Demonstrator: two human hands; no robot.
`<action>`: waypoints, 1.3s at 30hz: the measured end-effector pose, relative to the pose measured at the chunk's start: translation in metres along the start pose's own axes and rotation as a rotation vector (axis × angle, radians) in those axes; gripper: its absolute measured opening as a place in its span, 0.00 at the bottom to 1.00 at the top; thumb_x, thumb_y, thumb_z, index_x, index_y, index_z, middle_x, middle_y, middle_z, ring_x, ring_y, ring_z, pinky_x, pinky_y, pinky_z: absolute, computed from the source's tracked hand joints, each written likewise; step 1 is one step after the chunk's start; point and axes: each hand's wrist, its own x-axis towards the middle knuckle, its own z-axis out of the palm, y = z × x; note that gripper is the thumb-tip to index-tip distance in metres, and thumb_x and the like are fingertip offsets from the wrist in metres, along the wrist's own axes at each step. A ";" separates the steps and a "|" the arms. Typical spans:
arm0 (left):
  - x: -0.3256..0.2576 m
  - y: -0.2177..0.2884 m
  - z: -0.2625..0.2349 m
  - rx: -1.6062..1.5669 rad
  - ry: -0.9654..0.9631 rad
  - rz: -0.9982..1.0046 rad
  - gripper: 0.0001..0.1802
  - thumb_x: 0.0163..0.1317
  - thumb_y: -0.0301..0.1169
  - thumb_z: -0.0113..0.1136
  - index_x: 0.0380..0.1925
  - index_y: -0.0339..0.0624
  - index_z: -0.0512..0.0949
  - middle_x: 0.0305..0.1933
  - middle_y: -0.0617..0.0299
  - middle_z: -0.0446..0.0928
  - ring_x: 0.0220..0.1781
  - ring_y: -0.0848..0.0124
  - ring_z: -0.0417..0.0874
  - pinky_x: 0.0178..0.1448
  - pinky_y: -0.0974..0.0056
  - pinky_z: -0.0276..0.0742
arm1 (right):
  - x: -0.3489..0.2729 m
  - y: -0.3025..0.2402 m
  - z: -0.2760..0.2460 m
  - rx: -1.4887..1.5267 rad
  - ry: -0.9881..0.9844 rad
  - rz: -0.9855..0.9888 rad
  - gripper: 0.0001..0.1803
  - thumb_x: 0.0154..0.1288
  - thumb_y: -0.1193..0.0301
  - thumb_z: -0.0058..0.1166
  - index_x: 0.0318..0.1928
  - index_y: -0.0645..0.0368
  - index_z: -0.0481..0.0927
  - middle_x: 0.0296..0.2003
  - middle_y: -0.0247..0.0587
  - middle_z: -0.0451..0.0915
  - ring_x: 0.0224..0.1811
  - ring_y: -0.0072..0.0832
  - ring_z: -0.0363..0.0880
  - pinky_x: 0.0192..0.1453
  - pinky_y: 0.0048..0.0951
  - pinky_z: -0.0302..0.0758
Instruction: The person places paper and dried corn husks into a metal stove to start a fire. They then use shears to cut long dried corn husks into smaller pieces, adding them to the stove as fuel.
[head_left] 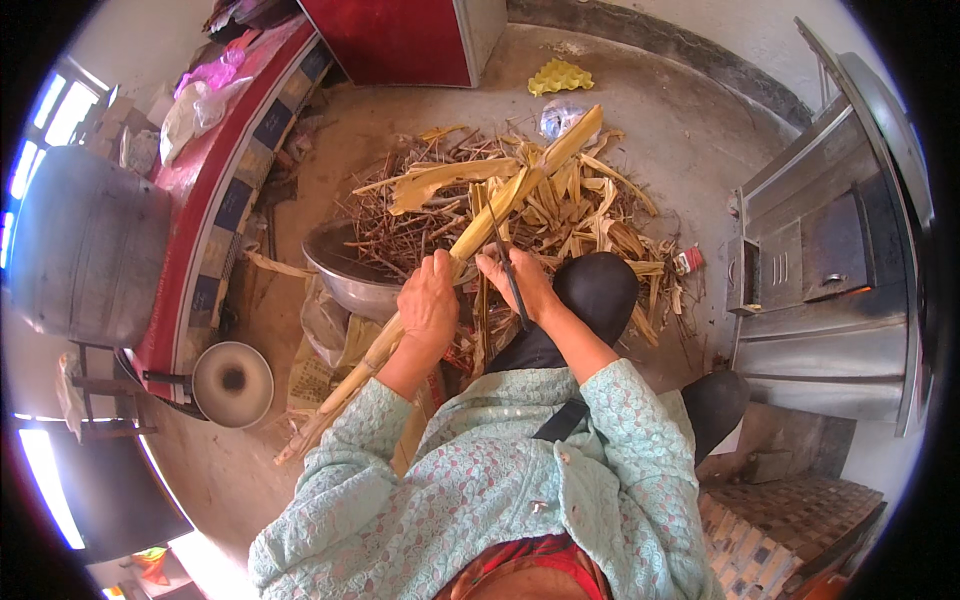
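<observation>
A long, dry corn stalk with pale husk leaves slants from beside my left forearm up to the far right. My left hand is closed around its middle, knuckles up. Close by on the right, my right hand is closed on a slim dark knife. The blade crosses against the stalk just beyond my fingers; whether it has cut in cannot be seen. Under and beyond the stalk lies a heap of thin twigs and broken dry stalks. A metal basin sits beside my left hand.
Crumpled sacks lie left of my legs. A round pale pan stands near the red-topped counter. To the right is a metal stove. A yellow egg tray and a red cabinet are at the far side.
</observation>
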 end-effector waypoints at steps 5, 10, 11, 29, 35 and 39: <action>0.003 0.002 0.012 0.026 0.135 0.070 0.12 0.56 0.24 0.52 0.42 0.44 0.70 0.34 0.58 0.74 0.35 0.58 0.80 0.35 0.57 0.76 | 0.007 0.027 -0.002 -0.100 0.141 -0.108 0.12 0.58 0.65 0.56 0.36 0.62 0.79 0.23 0.45 0.78 0.29 0.33 0.79 0.38 0.34 0.74; -0.008 -0.022 0.033 -0.163 0.114 -0.054 0.20 0.53 0.20 0.53 0.49 0.42 0.73 0.40 0.53 0.78 0.38 0.55 0.82 0.38 0.57 0.78 | 0.001 -0.008 -0.003 -0.330 0.048 -0.023 0.14 0.57 0.65 0.54 0.29 0.66 0.78 0.29 0.60 0.79 0.37 0.52 0.80 0.42 0.47 0.74; -0.009 -0.017 0.032 -0.229 0.062 -0.089 0.22 0.54 0.20 0.53 0.52 0.41 0.71 0.43 0.50 0.78 0.41 0.52 0.81 0.42 0.56 0.78 | 0.001 0.008 0.003 -0.343 0.131 -0.057 0.12 0.58 0.67 0.51 0.29 0.66 0.76 0.27 0.60 0.78 0.34 0.53 0.80 0.40 0.48 0.74; 0.000 -0.012 -0.006 0.052 -0.173 0.096 0.20 0.61 0.26 0.49 0.54 0.37 0.63 0.46 0.44 0.75 0.36 0.44 0.79 0.33 0.48 0.75 | -0.002 0.008 0.000 -0.032 0.139 -0.178 0.24 0.59 0.54 0.57 0.37 0.67 0.75 0.24 0.54 0.78 0.31 0.48 0.80 0.38 0.42 0.74; -0.002 -0.009 -0.007 -0.003 -0.078 0.158 0.14 0.59 0.23 0.49 0.45 0.40 0.64 0.38 0.45 0.76 0.32 0.44 0.78 0.31 0.48 0.72 | 0.006 0.019 0.006 -0.136 0.188 -0.143 0.22 0.58 0.56 0.57 0.30 0.68 0.76 0.23 0.59 0.78 0.30 0.51 0.80 0.36 0.45 0.75; 0.000 -0.012 -0.008 -0.022 -0.193 0.072 0.14 0.59 0.26 0.52 0.45 0.39 0.65 0.42 0.44 0.76 0.35 0.42 0.78 0.33 0.46 0.74 | 0.002 0.012 0.007 -0.166 0.216 -0.153 0.20 0.57 0.60 0.58 0.25 0.69 0.77 0.22 0.61 0.76 0.30 0.53 0.80 0.35 0.48 0.75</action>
